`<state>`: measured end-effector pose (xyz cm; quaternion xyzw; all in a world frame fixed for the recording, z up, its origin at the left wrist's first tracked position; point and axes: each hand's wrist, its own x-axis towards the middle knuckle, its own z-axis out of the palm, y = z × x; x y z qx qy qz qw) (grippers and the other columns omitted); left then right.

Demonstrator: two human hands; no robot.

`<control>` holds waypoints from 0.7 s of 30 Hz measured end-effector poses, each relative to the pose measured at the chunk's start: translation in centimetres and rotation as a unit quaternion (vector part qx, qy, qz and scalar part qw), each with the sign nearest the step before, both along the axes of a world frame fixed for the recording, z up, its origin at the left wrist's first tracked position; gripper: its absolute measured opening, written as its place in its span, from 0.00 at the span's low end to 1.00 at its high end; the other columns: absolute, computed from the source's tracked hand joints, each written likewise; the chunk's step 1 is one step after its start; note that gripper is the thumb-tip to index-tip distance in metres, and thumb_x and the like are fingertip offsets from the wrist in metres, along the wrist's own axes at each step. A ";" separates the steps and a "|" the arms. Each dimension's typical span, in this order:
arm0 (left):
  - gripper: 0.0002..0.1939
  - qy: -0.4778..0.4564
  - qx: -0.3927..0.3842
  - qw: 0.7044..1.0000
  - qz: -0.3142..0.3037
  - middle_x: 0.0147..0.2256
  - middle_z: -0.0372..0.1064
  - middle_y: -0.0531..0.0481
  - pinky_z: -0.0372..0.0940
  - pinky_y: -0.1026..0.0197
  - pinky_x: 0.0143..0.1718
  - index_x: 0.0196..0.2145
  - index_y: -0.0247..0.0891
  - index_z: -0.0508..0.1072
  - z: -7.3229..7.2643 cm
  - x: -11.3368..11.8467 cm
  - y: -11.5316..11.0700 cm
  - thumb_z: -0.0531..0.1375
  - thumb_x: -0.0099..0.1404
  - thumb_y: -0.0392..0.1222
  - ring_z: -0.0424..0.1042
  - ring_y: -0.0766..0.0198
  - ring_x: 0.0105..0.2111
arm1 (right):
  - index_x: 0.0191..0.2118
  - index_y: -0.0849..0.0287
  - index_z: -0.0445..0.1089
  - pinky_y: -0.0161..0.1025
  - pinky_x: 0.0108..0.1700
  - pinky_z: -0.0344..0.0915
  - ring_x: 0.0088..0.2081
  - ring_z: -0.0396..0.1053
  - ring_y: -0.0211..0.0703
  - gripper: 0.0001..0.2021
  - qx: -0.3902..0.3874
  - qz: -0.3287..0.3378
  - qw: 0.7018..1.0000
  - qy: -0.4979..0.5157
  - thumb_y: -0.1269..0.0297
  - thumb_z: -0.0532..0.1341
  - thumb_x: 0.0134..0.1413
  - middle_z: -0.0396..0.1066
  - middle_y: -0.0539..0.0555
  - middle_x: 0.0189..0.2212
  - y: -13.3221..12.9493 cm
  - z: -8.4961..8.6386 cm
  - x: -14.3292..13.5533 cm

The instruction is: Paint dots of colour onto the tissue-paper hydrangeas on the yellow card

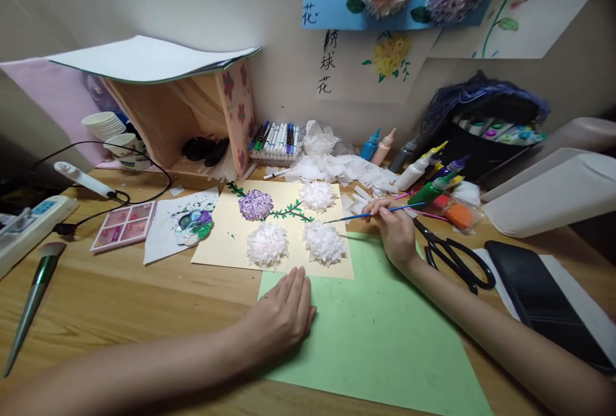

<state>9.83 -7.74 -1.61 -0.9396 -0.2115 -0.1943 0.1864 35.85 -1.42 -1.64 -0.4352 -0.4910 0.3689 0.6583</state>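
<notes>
While open, left hand [287, 307] below the cream card [296, 241]; right of the card, right hand [398, 233] around a paintbrush [355, 216].

The person's left forearm [158, 364] and right forearm [500, 329] are bare along all that shows – slim and smooth, tapering from a fuller part near the picture's edge to a narrow wrist. The left hand [285, 310] is bare too, with slender fingers [301, 291], a shorter thumb [312, 318] and a tiny bluish fleck [266, 298] on its back, towards the outer edge. The right hand [398, 236] is likewise bare and slim – its fingernails are too small to make out.
</notes>
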 end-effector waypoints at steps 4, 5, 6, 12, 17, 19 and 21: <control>0.17 -0.009 0.000 1.000 0.014 0.41 0.74 0.33 0.71 0.56 0.38 0.45 0.21 0.70 0.4 -0.2 0.6 0.47 0.67 0.36 0.75 0.53 0.41 | 0.27 0.56 0.63 0.37 0.33 0.59 0.31 0.64 0.38 0.06 0.003 0.000 1.000 0.007 0.64 0.54 0.54 0.65 0.50 0.27 1.0 -0.1 -0.3; 0.17 -0.016 -0.003 1.000 0.018 0.41 0.74 0.34 0.71 0.57 0.37 0.45 0.21 0.70 0.5 -0.2 0.8 0.48 0.67 0.35 0.75 0.54 0.40 | 0.28 0.56 0.63 0.37 0.32 0.59 0.30 0.64 0.39 0.06 0.003 -0.001 1.000 0.009 0.64 0.54 0.54 0.65 0.50 0.27 1.1 -0.2 -0.4; 0.16 -0.022 -0.011 0.999 0.023 0.41 0.74 0.35 0.71 0.58 0.36 0.45 0.22 0.70 0.7 -0.2 0.9 0.48 0.66 0.34 0.75 0.55 0.39 | 0.29 0.56 0.62 0.37 0.32 0.59 0.30 0.64 0.39 0.06 0.002 -0.001 1.000 0.011 0.64 0.53 0.55 0.65 0.50 0.27 1.2 -0.2 -0.5; 0.15 -0.044 -0.045 0.998 0.029 0.36 0.74 0.38 0.69 0.58 0.30 0.42 0.22 0.71 0.6 0.1 1.7 0.49 0.65 0.32 0.73 0.57 0.32 | 0.30 0.56 0.63 0.38 0.33 0.59 0.30 0.63 0.38 0.05 -0.016 0.023 1.000 -0.003 0.64 0.53 0.55 0.65 0.50 0.28 1.2 -0.3 -0.4; 0.15 -0.033 -0.017 0.999 0.013 0.37 0.74 0.36 0.69 0.58 0.33 0.43 0.21 0.71 0.0 -0.1 1.9 0.50 0.65 0.33 0.73 0.56 0.34 | 0.30 0.56 0.63 0.38 0.35 0.60 0.30 0.63 0.38 0.05 -0.026 0.029 0.999 -0.021 0.64 0.54 0.56 0.65 0.50 0.28 1.3 -0.7 -0.2; 0.15 -0.028 -0.014 0.999 0.009 0.38 0.74 0.36 0.69 0.58 0.33 0.43 0.21 0.71 0.0 -0.2 2.0 0.51 0.65 0.33 0.73 0.56 0.35 | 0.30 0.56 0.63 0.38 0.35 0.59 0.31 0.63 0.38 0.05 -0.024 0.023 0.999 -0.027 0.64 0.54 0.55 0.64 0.50 0.28 1.3 -0.8 -0.1; 0.14 -0.027 -0.014 1.000 0.005 0.37 0.74 0.36 0.69 0.58 0.32 0.43 0.21 0.71 0.0 -0.2 2.0 0.51 0.65 0.33 0.73 0.57 0.34 | 0.31 0.56 0.63 0.37 0.35 0.59 0.31 0.62 0.38 0.05 -0.017 0.013 0.999 -0.030 0.64 0.54 0.56 0.64 0.50 0.29 1.2 -0.8 -0.1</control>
